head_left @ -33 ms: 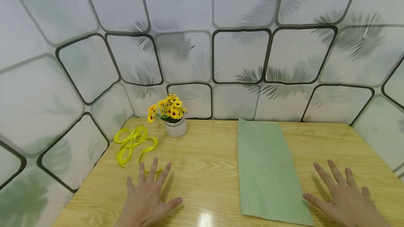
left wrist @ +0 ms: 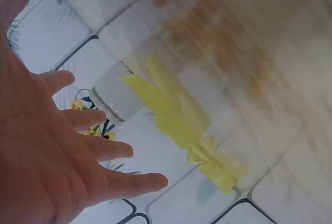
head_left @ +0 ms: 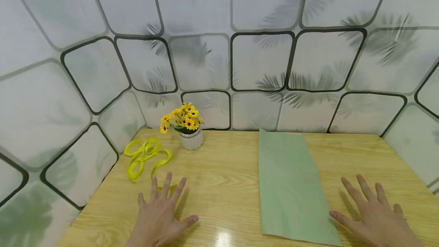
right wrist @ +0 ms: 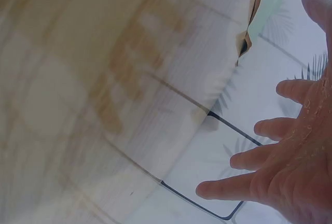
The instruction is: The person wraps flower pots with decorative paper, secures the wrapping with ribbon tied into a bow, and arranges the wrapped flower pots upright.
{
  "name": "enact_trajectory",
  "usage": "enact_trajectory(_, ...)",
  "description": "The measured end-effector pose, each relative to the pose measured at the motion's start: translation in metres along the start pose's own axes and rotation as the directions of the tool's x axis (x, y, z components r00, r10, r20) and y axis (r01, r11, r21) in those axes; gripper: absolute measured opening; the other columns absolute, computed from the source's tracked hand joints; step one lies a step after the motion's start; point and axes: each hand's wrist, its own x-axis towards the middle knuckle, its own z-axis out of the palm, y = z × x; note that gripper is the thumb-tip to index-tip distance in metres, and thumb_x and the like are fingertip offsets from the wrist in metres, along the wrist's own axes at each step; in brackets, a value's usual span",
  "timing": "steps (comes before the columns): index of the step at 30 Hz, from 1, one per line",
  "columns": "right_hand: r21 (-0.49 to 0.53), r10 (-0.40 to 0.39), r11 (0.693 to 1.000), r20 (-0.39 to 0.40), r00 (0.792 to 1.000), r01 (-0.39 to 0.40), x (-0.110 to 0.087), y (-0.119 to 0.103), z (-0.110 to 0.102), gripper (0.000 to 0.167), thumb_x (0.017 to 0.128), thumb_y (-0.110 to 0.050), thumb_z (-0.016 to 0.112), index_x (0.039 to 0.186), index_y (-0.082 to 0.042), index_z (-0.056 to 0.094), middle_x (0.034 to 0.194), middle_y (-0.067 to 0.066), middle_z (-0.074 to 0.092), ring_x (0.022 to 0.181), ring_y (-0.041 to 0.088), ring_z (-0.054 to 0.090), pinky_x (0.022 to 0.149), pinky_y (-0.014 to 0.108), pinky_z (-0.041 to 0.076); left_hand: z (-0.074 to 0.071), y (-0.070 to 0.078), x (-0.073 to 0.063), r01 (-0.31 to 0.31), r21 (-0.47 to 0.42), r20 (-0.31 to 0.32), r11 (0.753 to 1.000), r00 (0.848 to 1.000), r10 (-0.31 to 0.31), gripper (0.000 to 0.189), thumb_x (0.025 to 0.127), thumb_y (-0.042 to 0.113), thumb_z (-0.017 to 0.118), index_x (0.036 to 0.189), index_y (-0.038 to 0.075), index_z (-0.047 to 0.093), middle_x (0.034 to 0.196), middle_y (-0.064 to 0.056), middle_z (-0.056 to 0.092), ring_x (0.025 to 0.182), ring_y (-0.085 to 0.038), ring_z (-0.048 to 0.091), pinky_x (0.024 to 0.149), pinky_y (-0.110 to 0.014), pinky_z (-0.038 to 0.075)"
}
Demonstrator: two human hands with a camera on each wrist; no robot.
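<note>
My left hand is spread palm down above the near left of the table, its fingers apart and holding nothing. Just beyond its fingertips lies a loosely looped yellow ribbon, one tail running toward the fingers; the left wrist view shows the ribbon past the hand. Over on the right, my right hand is also spread and holds nothing. Its thumb is close to the right edge of a long sheet of light green paper; whether they touch I cannot tell. The paper lies flat with slight creases.
A white ribbed pot with yellow artificial-looking flowers stands at the back left, behind the ribbon. The wood-grain table meets walls covered with patterned cloth at its back and sides.
</note>
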Motion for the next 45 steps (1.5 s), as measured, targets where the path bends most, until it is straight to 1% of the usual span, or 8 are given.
enact_trajectory(10, 0.041, -0.051, 0.998, -0.032, 0.998, 0.052, 0.005, 0.002, 0.001, 0.097, 0.095, -0.066, 0.059, 0.163, -0.007, 0.021, 0.159, 0.041, 0.02, 0.13, 0.077, 0.024, 0.082, 0.092, 0.029, 0.004, 0.004, 0.005, -0.027, -0.067, -0.012, 0.997, 1.0, 0.026, 0.097, 0.081, 0.087, 0.054, 0.156, 0.027, 0.044, 0.162, -0.018, 0.039, 0.143, -0.06, 0.035, 0.097, -0.086, 0.034)
enact_trajectory(14, 0.106, -0.13, 0.985, -0.042, 0.991, 0.134, 0.01, -0.003, 0.0, 0.083, 0.095, -0.054, 0.067, 0.151, 0.003, 0.044, 0.144, 0.04, 0.045, 0.119, 0.065, 0.05, 0.08, 0.075, 0.048, 0.001, 0.029, 0.02, -0.153, -0.224, -0.006, 0.963, 0.988, 0.156, 0.076, 0.091, 0.065, 0.065, 0.148, 0.017, 0.054, 0.152, -0.016, 0.053, 0.138, -0.047, 0.05, 0.103, -0.07, 0.045)
enact_trajectory(17, 0.156, -0.191, 0.968, -0.054, 0.98, 0.197, 0.017, -0.01, 0.001, 0.065, 0.093, -0.045, 0.073, 0.136, 0.002, 0.061, 0.13, 0.03, 0.062, 0.107, 0.051, 0.064, 0.08, 0.063, 0.054, -0.001, 0.06, 0.035, -0.312, -0.341, -0.013, 0.887, 0.945, 0.327, 0.05, 0.097, 0.042, 0.069, 0.135, 0.01, 0.064, 0.135, -0.008, 0.065, 0.123, -0.028, 0.063, 0.1, -0.049, 0.055)
enact_trajectory(21, 0.158, -0.271, 0.946, -0.093, 0.958, 0.283, 0.024, -0.024, 0.004, 0.043, 0.087, -0.038, 0.08, 0.118, -0.009, 0.076, 0.121, 0.012, 0.071, 0.103, 0.035, 0.067, 0.081, 0.055, 0.057, -0.003, 0.107, 0.054, -0.485, -0.379, 0.005, 0.788, 0.851, 0.525, 0.023, 0.1, 0.029, 0.069, 0.116, 0.013, 0.074, 0.112, 0.003, 0.069, 0.099, -0.006, 0.065, 0.085, -0.022, 0.056)
enact_trajectory(27, 0.098, -0.337, 0.933, -0.091, 0.937, 0.345, 0.032, -0.036, 0.006, 0.032, 0.083, -0.036, 0.084, 0.106, -0.014, 0.08, 0.117, 0.006, 0.073, 0.095, 0.024, 0.063, 0.073, 0.043, 0.056, 0.008, 0.159, 0.069, -0.656, -0.318, 0.004, 0.684, 0.721, 0.693, 0.011, 0.099, 0.023, 0.069, 0.105, 0.018, 0.078, 0.097, 0.008, 0.069, 0.081, 0.006, 0.056, 0.07, -0.006, 0.044)
enact_trajectory(36, 0.095, -0.339, 0.932, -0.101, 0.935, 0.349, 0.04, -0.039, 0.006, 0.034, 0.081, -0.035, 0.086, 0.104, -0.011, 0.08, 0.116, 0.01, 0.073, 0.094, 0.028, 0.066, 0.072, 0.048, 0.058, 0.023, 0.199, 0.07, -0.717, -0.17, 0.117, 0.676, 0.667, 0.736, 0.044, 0.09, 0.067, 0.065, 0.116, 0.032, 0.074, 0.105, 0.015, 0.064, 0.087, 0.003, 0.055, 0.073, -0.01, 0.046)
enact_trajectory(42, 0.105, -0.34, 0.931, -0.092, 0.936, 0.349, 0.04, -0.04, 0.005, 0.034, 0.082, -0.034, 0.085, 0.105, -0.01, 0.079, 0.116, 0.011, 0.073, 0.095, 0.03, 0.067, 0.075, 0.05, 0.058, 0.026, 0.206, 0.069, -0.763, 0.008, 0.099, 0.646, 0.644, 0.759, 0.037, 0.093, 0.064, 0.063, 0.115, 0.036, 0.073, 0.101, 0.015, 0.063, 0.078, 0.001, 0.053, 0.065, -0.011, 0.043)
enact_trajectory(45, 0.107, -0.347, 0.928, -0.093, 0.933, 0.356, 0.039, -0.04, 0.005, 0.033, 0.082, -0.032, 0.085, 0.106, -0.009, 0.079, 0.117, 0.012, 0.073, 0.097, 0.032, 0.068, 0.077, 0.051, 0.059, 0.025, 0.208, 0.067, -0.788, 0.079, 0.048, 0.611, 0.615, 0.787, 0.022, 0.097, 0.055, 0.064, 0.103, 0.038, 0.075, 0.089, 0.017, 0.063, 0.069, 0.002, 0.052, 0.058, -0.011, 0.04)
